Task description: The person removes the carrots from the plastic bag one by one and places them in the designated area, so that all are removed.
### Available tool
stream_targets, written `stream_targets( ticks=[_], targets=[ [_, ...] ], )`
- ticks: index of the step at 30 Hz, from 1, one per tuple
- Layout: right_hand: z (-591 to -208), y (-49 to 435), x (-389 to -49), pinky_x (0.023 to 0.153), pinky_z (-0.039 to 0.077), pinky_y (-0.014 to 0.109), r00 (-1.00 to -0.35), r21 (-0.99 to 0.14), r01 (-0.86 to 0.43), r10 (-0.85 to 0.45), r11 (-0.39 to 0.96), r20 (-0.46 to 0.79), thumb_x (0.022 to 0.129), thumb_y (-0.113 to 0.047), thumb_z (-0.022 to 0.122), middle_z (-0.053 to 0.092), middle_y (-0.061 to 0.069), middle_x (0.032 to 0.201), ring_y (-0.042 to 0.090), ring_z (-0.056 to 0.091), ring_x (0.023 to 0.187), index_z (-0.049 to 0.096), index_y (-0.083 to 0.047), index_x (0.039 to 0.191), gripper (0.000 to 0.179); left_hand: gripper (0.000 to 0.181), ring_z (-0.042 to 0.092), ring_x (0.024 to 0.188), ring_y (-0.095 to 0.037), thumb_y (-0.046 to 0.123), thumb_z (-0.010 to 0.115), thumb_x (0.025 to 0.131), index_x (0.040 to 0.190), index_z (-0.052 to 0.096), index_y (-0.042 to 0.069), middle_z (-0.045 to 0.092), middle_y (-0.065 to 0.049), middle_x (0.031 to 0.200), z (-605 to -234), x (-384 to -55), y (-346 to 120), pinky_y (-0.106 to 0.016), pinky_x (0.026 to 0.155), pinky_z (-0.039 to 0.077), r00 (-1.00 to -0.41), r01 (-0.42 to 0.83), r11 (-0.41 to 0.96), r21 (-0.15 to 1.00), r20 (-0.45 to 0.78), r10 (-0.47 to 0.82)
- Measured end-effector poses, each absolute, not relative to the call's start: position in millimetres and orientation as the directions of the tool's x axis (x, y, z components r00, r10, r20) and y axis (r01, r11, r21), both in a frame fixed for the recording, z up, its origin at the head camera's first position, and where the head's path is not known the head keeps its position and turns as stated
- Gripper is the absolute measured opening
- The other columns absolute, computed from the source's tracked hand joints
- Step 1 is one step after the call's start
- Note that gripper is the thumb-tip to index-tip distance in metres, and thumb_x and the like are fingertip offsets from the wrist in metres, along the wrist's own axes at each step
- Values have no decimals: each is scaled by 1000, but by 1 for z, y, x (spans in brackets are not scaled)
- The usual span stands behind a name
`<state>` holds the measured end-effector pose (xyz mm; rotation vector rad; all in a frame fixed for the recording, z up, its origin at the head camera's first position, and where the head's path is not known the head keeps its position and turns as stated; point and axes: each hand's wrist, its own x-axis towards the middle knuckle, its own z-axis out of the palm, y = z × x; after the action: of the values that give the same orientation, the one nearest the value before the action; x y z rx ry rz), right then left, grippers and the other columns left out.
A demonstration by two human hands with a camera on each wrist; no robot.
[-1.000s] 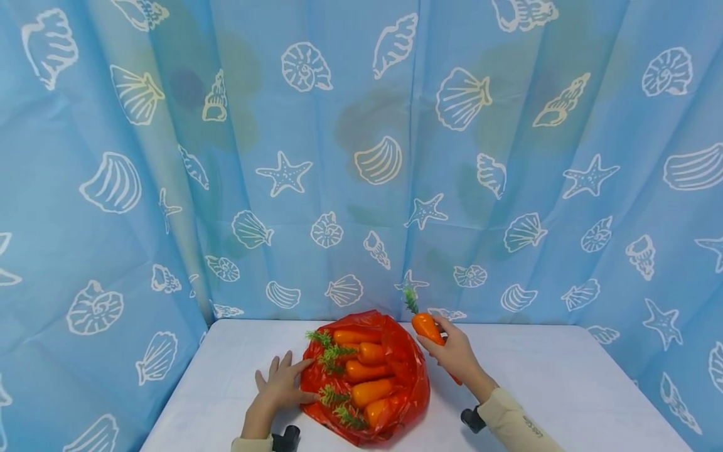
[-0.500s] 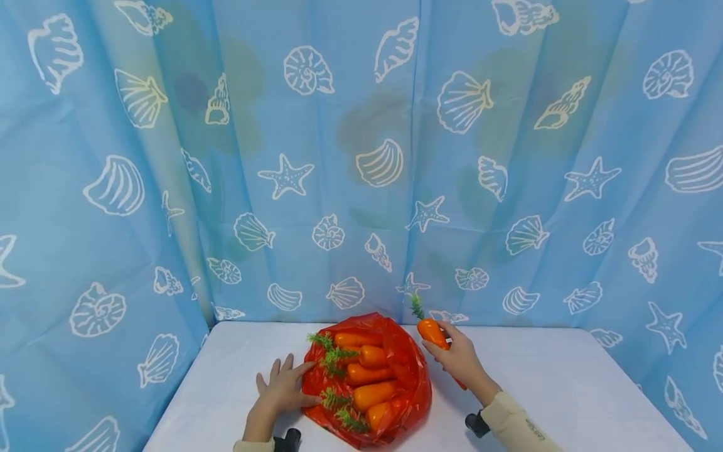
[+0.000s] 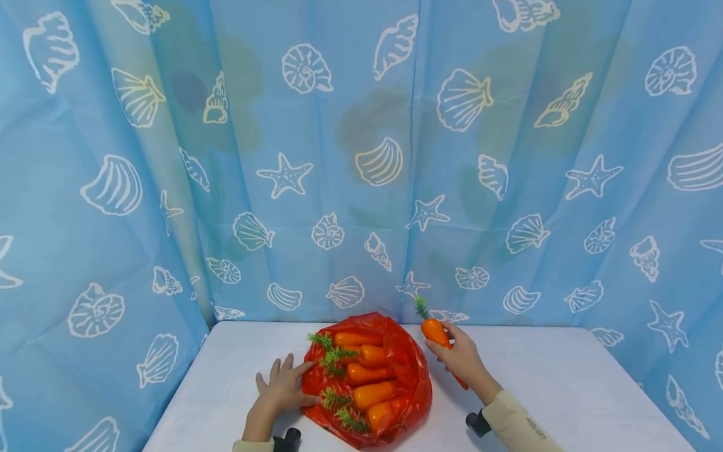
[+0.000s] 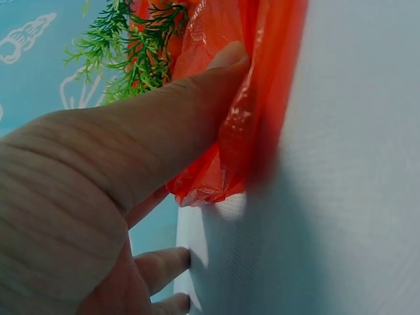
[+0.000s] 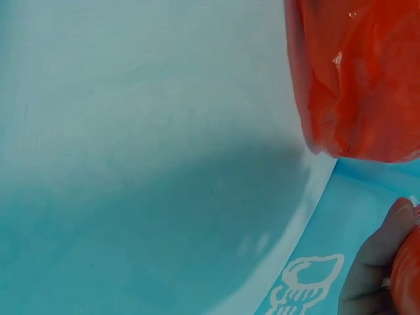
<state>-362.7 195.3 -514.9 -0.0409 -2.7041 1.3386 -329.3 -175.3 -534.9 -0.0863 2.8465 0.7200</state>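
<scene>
A red plastic bag (image 3: 415, 376) lies on the table with its mouth facing left. Several orange carrots (image 3: 373, 394) with green leafy tops are inside it. My left hand (image 3: 280, 389) is spread at the bag's left edge, thumb and index finger touching the red plastic. In the left wrist view the thumb (image 4: 164, 118) lies straight along the bag's rim, beside green carrot leaves (image 4: 138, 56). To the right of the bag, my right hand (image 3: 462, 359) holds one carrot (image 3: 433, 331) around its body, leafy top pointing up. Only part of that hand shows in the right wrist view.
The table (image 3: 542, 376) has a white cover. Behind it and at both sides hangs a blue curtain (image 3: 339, 188) printed with white shells and starfish. Each wrist wears a black camera mount, such as the right mount (image 3: 477, 423).
My right hand, with the carrot in its grip, has shifted slightly to the right, away from the bag. The left hand stays at the bag's edge.
</scene>
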Motion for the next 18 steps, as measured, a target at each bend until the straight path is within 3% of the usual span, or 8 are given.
stream_targets(
  ticks=[7,13,18],
  targets=[
    [-513,198,-365,49,52,23,-993,-785,26,106,618,50,78,-39,71,52,18,115,18,55,63,34,-13,137,74,82,11,135,-50,50,81,55,128,55,24,29,-24,146,-535,-328,-174,-75,98,-5,-977,-106,883,458,-212,-8],
    [-516,202,-372,50,51,22,-986,-754,51,151,655,64,83,-39,65,55,13,98,18,54,63,31,-14,139,70,79,12,135,-50,47,82,56,127,56,24,30,-24,146,-534,-328,-175,-75,98,-6,-978,-106,880,462,-208,-9],
    [-515,203,-377,57,50,24,-983,-711,32,152,703,106,83,-41,65,56,12,96,19,51,71,34,-9,136,69,79,11,135,-49,48,82,56,127,55,24,29,-23,147,-535,-329,-176,-75,99,-7,-979,-109,877,468,-204,-13]
  ],
)
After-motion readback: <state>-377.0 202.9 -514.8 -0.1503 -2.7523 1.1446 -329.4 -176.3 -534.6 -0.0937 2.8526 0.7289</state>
